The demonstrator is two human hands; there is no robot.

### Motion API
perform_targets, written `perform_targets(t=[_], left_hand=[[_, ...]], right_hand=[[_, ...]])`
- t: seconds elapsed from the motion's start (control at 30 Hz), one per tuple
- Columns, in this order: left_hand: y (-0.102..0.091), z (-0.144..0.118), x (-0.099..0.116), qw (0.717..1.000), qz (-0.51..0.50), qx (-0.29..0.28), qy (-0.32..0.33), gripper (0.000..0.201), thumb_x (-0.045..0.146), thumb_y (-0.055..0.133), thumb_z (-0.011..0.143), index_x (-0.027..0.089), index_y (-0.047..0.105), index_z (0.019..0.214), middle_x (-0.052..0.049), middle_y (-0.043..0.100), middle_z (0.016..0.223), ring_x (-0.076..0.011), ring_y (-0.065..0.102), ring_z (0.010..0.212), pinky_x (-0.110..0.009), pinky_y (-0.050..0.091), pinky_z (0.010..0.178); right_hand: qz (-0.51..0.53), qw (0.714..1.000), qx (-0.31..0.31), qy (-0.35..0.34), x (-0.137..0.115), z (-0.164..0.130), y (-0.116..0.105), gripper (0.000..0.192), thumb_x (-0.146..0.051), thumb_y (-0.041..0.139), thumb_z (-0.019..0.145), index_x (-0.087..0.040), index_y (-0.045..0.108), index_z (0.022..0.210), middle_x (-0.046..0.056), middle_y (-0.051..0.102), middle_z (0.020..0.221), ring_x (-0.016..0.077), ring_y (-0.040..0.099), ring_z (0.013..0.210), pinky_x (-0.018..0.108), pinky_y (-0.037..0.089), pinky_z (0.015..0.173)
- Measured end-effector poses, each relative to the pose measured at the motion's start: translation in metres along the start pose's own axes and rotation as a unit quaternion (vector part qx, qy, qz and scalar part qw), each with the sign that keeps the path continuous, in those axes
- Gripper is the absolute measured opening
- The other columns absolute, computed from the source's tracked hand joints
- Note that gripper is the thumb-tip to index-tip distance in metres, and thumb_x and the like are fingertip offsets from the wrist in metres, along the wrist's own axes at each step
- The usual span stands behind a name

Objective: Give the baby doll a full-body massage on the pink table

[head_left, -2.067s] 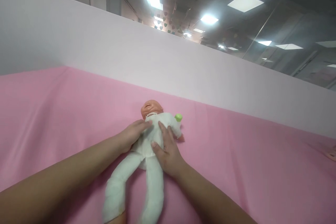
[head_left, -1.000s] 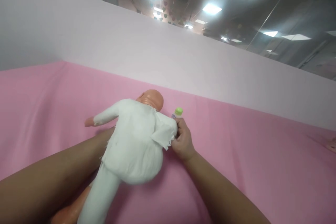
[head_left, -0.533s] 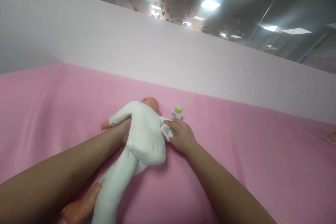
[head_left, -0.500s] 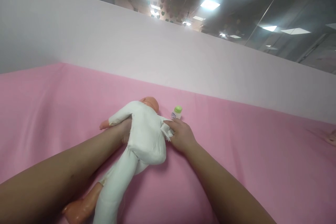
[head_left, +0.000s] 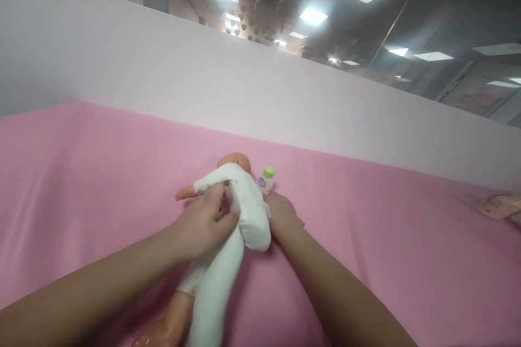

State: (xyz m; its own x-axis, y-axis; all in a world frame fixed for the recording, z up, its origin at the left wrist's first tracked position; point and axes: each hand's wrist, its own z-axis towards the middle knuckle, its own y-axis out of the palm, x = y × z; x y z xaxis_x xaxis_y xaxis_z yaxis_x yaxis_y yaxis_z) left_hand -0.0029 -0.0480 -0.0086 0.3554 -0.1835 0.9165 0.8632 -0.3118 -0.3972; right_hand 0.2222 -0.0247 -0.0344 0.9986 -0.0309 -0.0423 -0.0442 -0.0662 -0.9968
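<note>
On the pink sheet (head_left: 386, 227): 1 doll (head_left: 253, 214) in white clothing lies turned onto its side between a person's 2 bare hands, its head toward the pale wall (head_left: 244, 92).
Left hand (head_left: 203, 225): Fingers curled and thumb bent against the cloth at the doll's side; whether they pinch any fabric, the view cannot tell.
Right hand (head_left: 280, 209): Set against the far side of the doll, its fingers mostly hidden behind the torso; open or gripping, that cannot be told.
Bottle (head_left: 266, 180): 1, green-capped, standing just beside the right hand and near the doll's shoulder; an outward nudge of that wrist could topple it.
Doll's balance: On its side, the body could roll if support slackened on either flank, perhaps into the bottle.
White clothing: A hard tug by the curled fingers could strain or tear the cloth.
Doll's limbs: 2 legs in view, 1 ending in a bare foot (head_left: 158, 331) and 1 cut off by the frame; 1 arm stretched out beyond the left hand.
Right edge: 1 tan object (head_left: 499, 206), partly out of frame, too indistinct to name.
</note>
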Motion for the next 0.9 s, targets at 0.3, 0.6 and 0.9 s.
perform_targets(t=[0.3, 0.6, 0.9], left_hand=[[-0.007, -0.002, -0.001, 0.958, 0.252, -0.113, 0.077, 0.106, 0.064, 0.078, 0.067, 0.038, 0.031, 0.159, -0.011, 0.008, 0.171, -0.0470, 0.008, 0.154, -0.063, 0.031, 0.114], [-0.046, 0.031, -0.034, 0.940, 0.314, -0.125, 0.041, 0.099, 0.074, 0.053, 0.083, 0.019, 0.029, 0.161, -0.016, 0.027, 0.166, -0.0421, 0.012, 0.155, -0.057, 0.022, 0.121], [-0.046, 0.042, -0.070, 0.910, 0.406, -0.084, -0.006, 0.099, 0.078, 0.044, 0.085, 0.023, 0.020, 0.164, -0.018, 0.021, 0.167, -0.0509, 0.008, 0.152, -0.072, 0.007, 0.115]], right_hand=[[-0.037, 0.999, 0.016, -0.022, -0.001, -0.003, 0.009, 0.038, -0.030, 0.064, 0.085, -0.019, 0.064, 0.121, 0.018, 0.066, 0.112, 0.0326, 0.063, 0.099, 0.039, 0.046, 0.079], [-0.036, 0.995, 0.086, -0.045, -0.014, -0.014, 0.001, 0.050, -0.017, 0.050, 0.088, -0.016, 0.055, 0.137, 0.020, 0.056, 0.138, 0.0370, 0.051, 0.117, 0.049, 0.040, 0.095], [0.154, 0.978, 0.094, -0.107, -0.031, -0.036, 0.006, 0.060, -0.019, 0.040, 0.095, -0.015, 0.036, 0.156, 0.016, 0.053, 0.146, 0.0325, 0.048, 0.134, 0.048, 0.037, 0.111]])
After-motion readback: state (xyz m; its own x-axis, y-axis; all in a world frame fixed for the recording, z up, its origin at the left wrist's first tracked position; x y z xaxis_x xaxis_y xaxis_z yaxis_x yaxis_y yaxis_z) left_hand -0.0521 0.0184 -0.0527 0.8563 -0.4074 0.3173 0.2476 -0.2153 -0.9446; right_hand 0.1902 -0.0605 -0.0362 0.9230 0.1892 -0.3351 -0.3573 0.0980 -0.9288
